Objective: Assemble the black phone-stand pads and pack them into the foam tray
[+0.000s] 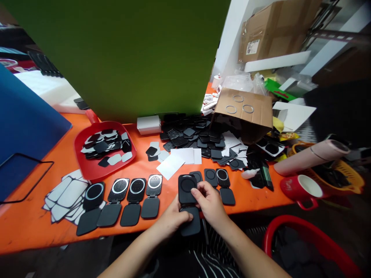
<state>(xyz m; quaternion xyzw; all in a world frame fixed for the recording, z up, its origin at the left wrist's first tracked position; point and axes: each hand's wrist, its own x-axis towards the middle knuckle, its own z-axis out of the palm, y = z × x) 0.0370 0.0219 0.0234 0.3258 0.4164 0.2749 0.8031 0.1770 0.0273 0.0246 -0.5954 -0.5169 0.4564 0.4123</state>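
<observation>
A black folding pad, made of two hinged square panels with a faint ring on the upper one, is held up at the table's front edge. My left hand grips it from the left, thumb across the lower panel. The thumb and fingers of my right hand pinch the right side of the upper panel. To the left, several similar pads lie opened in a row, some showing a silver ring over a grid, such as this one. More opened pads lie just right of my hands.
A red dustpan holds black and white pieces. White-backed sheets lie at left, white cards in the middle. Behind are piled black panels and a cardboard box with rings. A red mug and pink bottle stand right.
</observation>
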